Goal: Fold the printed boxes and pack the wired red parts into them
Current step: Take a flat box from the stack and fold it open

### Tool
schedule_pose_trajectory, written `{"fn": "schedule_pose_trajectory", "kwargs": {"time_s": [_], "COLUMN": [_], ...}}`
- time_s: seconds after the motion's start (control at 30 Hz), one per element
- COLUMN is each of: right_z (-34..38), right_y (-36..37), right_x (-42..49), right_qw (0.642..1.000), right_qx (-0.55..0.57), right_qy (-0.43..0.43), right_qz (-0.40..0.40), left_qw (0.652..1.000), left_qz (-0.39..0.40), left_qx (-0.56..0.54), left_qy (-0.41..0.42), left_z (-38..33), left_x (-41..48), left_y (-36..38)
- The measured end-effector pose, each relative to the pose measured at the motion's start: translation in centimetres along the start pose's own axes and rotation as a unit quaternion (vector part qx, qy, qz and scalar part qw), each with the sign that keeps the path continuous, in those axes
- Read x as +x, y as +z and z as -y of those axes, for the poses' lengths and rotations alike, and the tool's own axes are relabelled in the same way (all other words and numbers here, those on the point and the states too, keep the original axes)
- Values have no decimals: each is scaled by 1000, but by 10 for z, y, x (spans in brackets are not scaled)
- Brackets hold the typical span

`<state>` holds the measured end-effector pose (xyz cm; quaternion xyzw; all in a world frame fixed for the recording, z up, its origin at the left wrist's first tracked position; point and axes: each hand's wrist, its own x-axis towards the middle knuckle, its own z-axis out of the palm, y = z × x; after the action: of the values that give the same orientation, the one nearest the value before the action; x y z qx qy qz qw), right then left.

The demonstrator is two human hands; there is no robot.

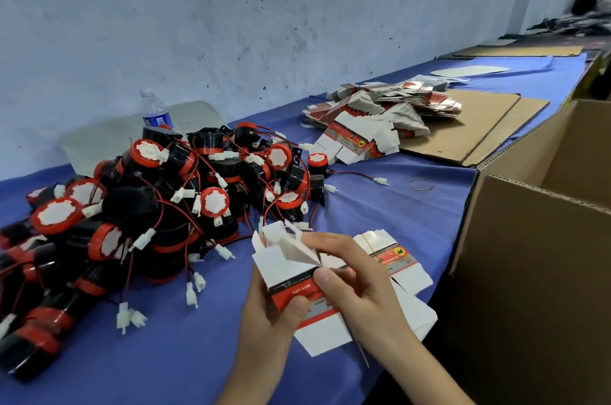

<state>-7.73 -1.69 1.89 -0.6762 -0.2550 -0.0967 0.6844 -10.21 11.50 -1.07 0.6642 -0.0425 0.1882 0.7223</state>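
Printed box (291,275) half-folded, gripped from below by L hand (264,315) w/ R hand (357,285) pinching its top flap, near pile of wired red parts (148,206).

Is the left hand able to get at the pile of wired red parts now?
Probably not yet: the left hand grips the printed box together with the right hand. The way to the pile of wired red parts beside it looks free, so it likely could after letting go.
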Motion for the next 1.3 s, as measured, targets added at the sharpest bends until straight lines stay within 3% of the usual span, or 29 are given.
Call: {"fn": "schedule_pose_trajectory", "kwargs": {"time_s": [0.23, 0.5, 0.7, 0.83, 1.0, 1.3], "right_z": [4, 14, 21, 15, 11, 9], "right_y": [2, 10, 10, 12, 20, 21], "right_x": [5, 4, 10, 7, 2, 4], "right_qw": [991, 996, 991, 993, 995, 995], "right_qx": [-128, -73, -125, -114, -75, -37], "right_qy": [-31, 37, 3, 2, -17, -39], "right_qz": [23, 18, 48, 32, -65, -79], "left_qw": [1000, 991, 974, 932, 907, 909], "left_qz": [15, -1, -5, 6, -2, 5], "left_qx": [6, 27, 122, 222, 269, 247], "left_qy": [21, 131, 191, 286, 324, 337], "left_z": [1, -4, 9, 3, -4, -4], "left_x": [-2, -3, -5, -1, 0, 0], "left_y": [-3, 2, -7, -7, -5, -5]}}
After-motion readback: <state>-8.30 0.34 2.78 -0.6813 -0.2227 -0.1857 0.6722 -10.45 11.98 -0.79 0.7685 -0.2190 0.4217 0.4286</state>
